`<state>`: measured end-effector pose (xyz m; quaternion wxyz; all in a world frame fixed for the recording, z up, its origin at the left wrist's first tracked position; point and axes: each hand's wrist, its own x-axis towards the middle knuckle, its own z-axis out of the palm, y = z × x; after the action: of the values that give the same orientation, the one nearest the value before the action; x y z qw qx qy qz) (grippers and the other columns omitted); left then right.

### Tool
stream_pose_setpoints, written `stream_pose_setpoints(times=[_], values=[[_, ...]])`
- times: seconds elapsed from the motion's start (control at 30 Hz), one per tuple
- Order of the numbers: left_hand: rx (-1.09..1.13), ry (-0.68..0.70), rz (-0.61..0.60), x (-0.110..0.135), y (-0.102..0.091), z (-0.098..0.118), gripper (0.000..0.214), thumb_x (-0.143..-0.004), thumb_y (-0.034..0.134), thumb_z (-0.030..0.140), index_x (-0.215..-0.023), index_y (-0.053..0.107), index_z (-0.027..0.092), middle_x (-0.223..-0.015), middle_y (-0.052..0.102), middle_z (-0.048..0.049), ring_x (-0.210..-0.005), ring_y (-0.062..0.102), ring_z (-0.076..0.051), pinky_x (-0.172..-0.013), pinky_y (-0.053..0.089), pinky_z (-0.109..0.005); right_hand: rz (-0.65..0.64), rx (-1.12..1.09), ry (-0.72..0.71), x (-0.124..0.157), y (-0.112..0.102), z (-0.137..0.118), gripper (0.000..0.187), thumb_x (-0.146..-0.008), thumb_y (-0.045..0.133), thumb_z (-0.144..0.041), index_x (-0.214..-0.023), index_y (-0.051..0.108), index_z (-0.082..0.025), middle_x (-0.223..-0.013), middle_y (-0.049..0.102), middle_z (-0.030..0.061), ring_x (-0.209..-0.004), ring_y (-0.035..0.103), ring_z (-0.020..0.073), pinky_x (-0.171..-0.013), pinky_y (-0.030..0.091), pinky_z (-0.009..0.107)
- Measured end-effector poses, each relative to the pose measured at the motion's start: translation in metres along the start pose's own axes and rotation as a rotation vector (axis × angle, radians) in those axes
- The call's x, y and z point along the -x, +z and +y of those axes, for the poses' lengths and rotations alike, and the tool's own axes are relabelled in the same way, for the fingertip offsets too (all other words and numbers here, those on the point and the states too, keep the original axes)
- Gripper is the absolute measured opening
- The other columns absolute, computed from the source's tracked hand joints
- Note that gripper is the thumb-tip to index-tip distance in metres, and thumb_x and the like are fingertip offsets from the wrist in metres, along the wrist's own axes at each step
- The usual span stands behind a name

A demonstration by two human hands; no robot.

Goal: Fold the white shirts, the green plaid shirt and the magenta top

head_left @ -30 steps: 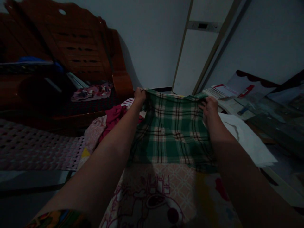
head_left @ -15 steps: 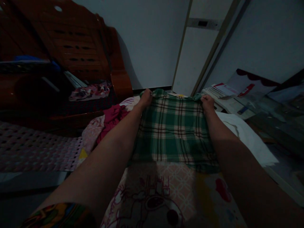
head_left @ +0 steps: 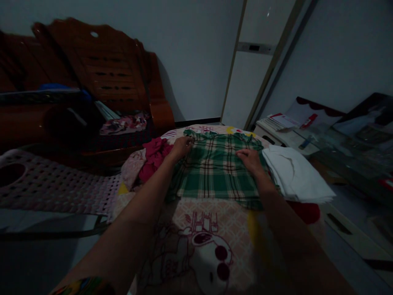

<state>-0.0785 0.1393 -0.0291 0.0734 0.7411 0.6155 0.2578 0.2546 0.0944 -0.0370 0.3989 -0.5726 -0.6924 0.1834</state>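
A green plaid cloth [head_left: 215, 172] lies spread on a patterned pink bedsheet [head_left: 196, 229]. At the cloth's far left corner, my left hand [head_left: 181, 146] has its fingers curled onto the edge. My right hand [head_left: 251, 159] lies flat on the right part of the cloth, palm down, fingers stretched toward the left. Both forearms reach forward over the sheet.
A folded white cloth [head_left: 294, 176] sits right of the plaid one. A crumpled magenta garment [head_left: 153, 157] lies at its left. A pink woven chair [head_left: 55, 188] stands to the left, a wooden bench [head_left: 101, 82] behind it, and papers on a low shelf [head_left: 288, 127] at right.
The cloth was held up by its two top corners; it now lies flat on the sheet. My right hand let go and rests flat on it. The view pulled back.
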Motion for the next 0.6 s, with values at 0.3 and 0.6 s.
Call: stream_pose_setpoints(times=[0.3, 0.6], values=[[0.351, 0.197, -0.514, 0.118, -0.018, 0.071, 0.02, -0.084, 0.054, 0.025, -0.08, 0.07, 0.014, -0.057, 0.064, 0.0011, -0.052, 0.059, -0.012, -0.054, 0.042, -0.02, -0.264, 0.024, -0.006, 0.114, -0.028, -0.044, 0.024, -0.084, 0.059, -0.031, -0.068, 0.07, -0.018, -0.064, 0.069, 0.0027, -0.06, 0.063, 0.0167, -0.059, 0.044, 0.026], [-0.07, 0.393, -0.428, 0.176, 0.01, 0.091, 0.029, -0.083, 0.059, 0.018, -0.108, 0.073, 0.021, -0.105, 0.074, -0.0072, -0.096, 0.069, -0.021, -0.081, 0.05, -0.026, -0.406, 0.578, -0.168, 0.166, -0.025, -0.038, 0.024, -0.082, 0.063, -0.011, -0.103, 0.073, -0.015, -0.103, 0.07, 0.0114, -0.097, 0.064, 0.0225, -0.084, 0.046, 0.031]])
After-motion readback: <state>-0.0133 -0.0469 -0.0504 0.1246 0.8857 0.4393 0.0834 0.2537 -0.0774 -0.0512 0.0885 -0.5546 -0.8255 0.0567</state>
